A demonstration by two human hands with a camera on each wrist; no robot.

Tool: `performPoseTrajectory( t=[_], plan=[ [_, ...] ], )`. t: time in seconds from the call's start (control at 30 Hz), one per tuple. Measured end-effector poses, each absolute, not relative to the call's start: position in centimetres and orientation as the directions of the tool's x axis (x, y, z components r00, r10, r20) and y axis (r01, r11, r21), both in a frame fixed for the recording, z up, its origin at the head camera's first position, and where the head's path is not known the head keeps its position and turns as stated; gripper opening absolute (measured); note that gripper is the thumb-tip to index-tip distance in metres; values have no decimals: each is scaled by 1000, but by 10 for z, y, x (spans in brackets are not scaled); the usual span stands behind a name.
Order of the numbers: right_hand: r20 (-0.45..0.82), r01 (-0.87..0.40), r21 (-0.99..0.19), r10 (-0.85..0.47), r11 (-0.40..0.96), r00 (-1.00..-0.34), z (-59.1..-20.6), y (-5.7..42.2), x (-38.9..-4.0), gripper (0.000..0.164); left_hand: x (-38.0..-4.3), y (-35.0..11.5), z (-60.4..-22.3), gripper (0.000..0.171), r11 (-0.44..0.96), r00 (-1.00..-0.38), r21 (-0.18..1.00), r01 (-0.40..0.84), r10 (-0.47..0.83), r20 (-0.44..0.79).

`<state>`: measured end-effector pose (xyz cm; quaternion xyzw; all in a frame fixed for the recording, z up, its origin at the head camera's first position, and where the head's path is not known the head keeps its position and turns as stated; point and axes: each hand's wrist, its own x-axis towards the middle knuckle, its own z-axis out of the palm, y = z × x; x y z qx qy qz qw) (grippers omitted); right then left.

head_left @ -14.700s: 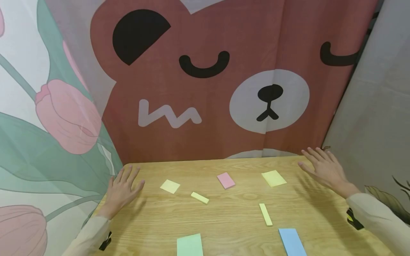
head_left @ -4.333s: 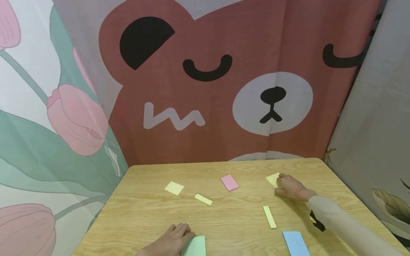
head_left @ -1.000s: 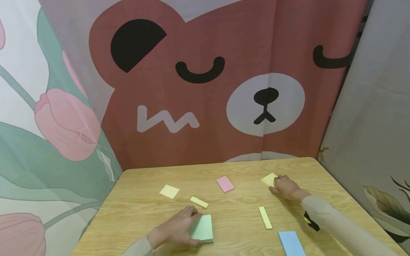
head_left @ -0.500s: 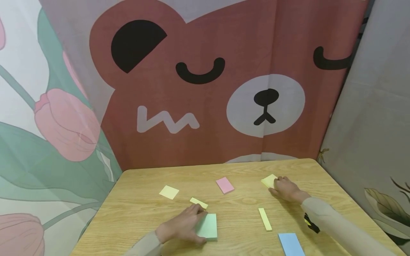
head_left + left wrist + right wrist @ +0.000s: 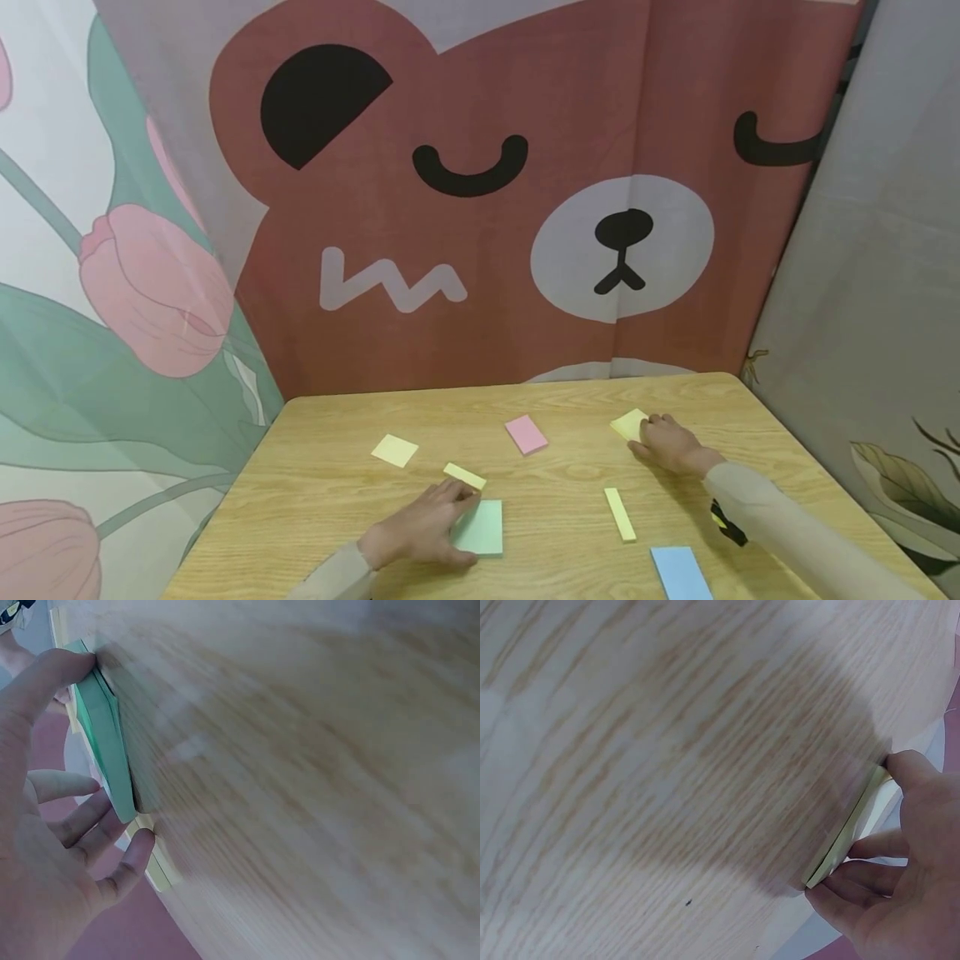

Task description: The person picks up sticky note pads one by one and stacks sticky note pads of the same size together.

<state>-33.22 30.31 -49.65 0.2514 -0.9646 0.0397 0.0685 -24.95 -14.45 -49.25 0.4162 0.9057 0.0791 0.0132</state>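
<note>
My left hand (image 5: pixel 420 523) holds a light green sticky note pad (image 5: pixel 484 530) by its edges, thumb on the near side and fingers on the far side. In the left wrist view, the same green pad (image 5: pixel 109 750) spans from thumb to fingertips, low over the wood. A narrow yellow strip pad (image 5: pixel 465 476) lies just beyond those fingers. At the back right, my right hand (image 5: pixel 673 446) grips a yellow sticky note pad (image 5: pixel 627 423), partly covered by the fingers. The right wrist view shows that yellow pad (image 5: pixel 861 816) pinched between thumb and fingertips at the table surface.
On the wooden table (image 5: pixel 315 500) lie a pink pad (image 5: pixel 527 434), a pale yellow square pad (image 5: pixel 395 451), a second yellow strip pad (image 5: pixel 619 515) and a blue pad (image 5: pixel 681 573). Behind hangs a bear-print curtain (image 5: pixel 450 350).
Both hands, earlier spread and free, came down onto pads. The left hand carried the green pad forward and right from the near edge, lately slightly back left. The right hand stays at the yellow pad.
</note>
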Motion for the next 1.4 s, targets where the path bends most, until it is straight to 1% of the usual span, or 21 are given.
performPoseTrajectory(
  t=[0.1,0.3,0.53,0.63,0.9,1.03,1.23,1.33,1.4],
  plan=[
    [149,-492,-41,-481,870,-864,-496,303,-333,28,-249,-147,-492,85,641,-656,177,747,753,45],
    [151,-492,-42,-481,870,-864,-497,302,-335,29,-247,-154,-489,83,610,-635,205,765,768,84],
    [149,-500,-46,-489,865,-859,-499,302,-334,31,-245,-165,-488,84,647,-674,252,720,739,28],
    [148,-499,-51,-487,865,-861,-498,301,-334,31,-245,-168,-488,82,648,-676,269,713,736,20],
    [160,-510,-84,-494,856,-855,-492,302,-331,35,-245,-171,-488,77,620,-654,279,734,755,42],
    [147,-500,-105,-483,860,-863,-491,303,-329,35,-244,-172,-488,76,622,-656,273,734,753,48],
    [122,-472,-176,-456,864,-881,-490,303,-331,43,-243,-174,-487,77,638,-672,279,718,739,41],
    [121,-480,-189,-464,857,-877,-490,303,-331,42,-243,-175,-487,78,639,-674,276,718,738,43],
    [122,-485,-183,-470,855,-874,-490,303,-331,38,-243,-176,-487,77,644,-677,272,715,735,39]
  ],
)
